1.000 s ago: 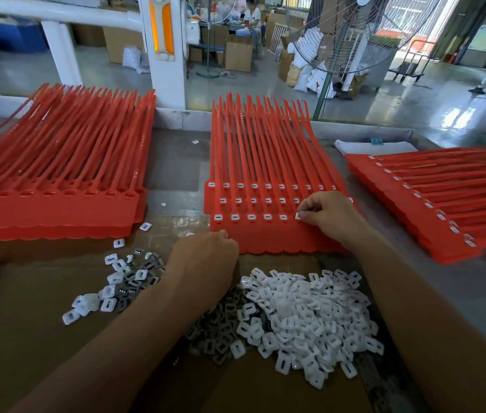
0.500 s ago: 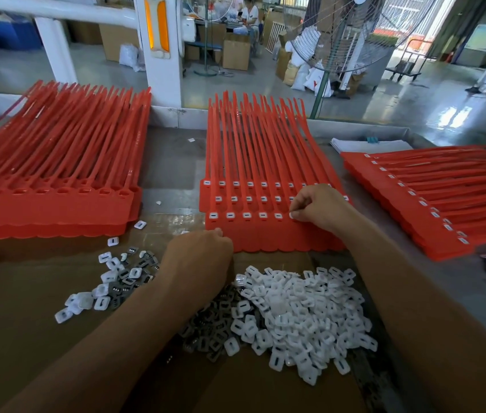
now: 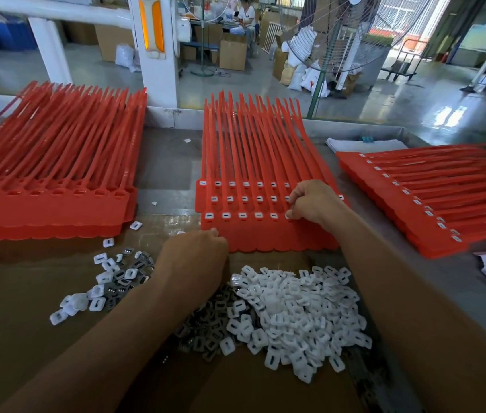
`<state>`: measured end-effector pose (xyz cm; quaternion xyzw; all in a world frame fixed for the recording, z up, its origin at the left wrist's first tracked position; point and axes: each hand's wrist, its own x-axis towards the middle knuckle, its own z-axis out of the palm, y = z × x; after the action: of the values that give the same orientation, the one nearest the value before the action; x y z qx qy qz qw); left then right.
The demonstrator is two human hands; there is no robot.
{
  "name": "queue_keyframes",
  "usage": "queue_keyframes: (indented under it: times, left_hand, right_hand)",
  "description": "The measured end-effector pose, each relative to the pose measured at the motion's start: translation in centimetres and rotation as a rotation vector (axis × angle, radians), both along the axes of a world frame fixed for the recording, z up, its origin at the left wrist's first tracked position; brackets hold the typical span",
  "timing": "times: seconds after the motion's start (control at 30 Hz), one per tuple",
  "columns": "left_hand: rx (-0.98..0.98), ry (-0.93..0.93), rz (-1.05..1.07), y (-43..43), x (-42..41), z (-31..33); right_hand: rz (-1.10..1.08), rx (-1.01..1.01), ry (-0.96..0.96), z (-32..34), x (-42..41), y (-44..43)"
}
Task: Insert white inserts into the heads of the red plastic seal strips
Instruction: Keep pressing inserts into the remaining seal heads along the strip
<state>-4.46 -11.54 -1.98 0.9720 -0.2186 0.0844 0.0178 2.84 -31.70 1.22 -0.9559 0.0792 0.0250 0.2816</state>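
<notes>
A stack of red seal strips [image 3: 259,162] lies in the middle, its heads toward me in three stepped rows with white inserts in them. My right hand [image 3: 313,201] pinches a white insert [image 3: 288,216] down at a head in the nearest row, right of several filled heads. My left hand [image 3: 194,260] is curled into a fist at the stack's front left corner; what it holds is hidden. A big pile of white inserts [image 3: 292,308] lies on the cardboard just below the stack.
A stack of red strips with bare heads [image 3: 48,180] lies at the left. Another stack with inserts [image 3: 432,192] lies at the right. A smaller scatter of white and grey pieces [image 3: 110,281] sits left of my left arm. A white post [image 3: 155,49] and a fan [image 3: 352,34] stand beyond the table.
My right hand has stayed at the same head in the nearest row, pressing down. My left hand has barely moved. The view has shifted slightly.
</notes>
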Motion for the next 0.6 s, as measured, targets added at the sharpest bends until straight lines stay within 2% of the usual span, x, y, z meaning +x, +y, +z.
queue_keyframes:
  times: [0.27,0.6]
  left_hand:
    - [0.030,0.009,0.016,0.0,0.0,-0.1]
    - [0.032,0.049,0.032,-0.1,0.1,0.0]
  right_hand:
    - [0.056,0.022,-0.266,-2.2,-1.8,-1.0]
    - [0.169,0.117,-0.240,-1.7,-4.2,-2.2]
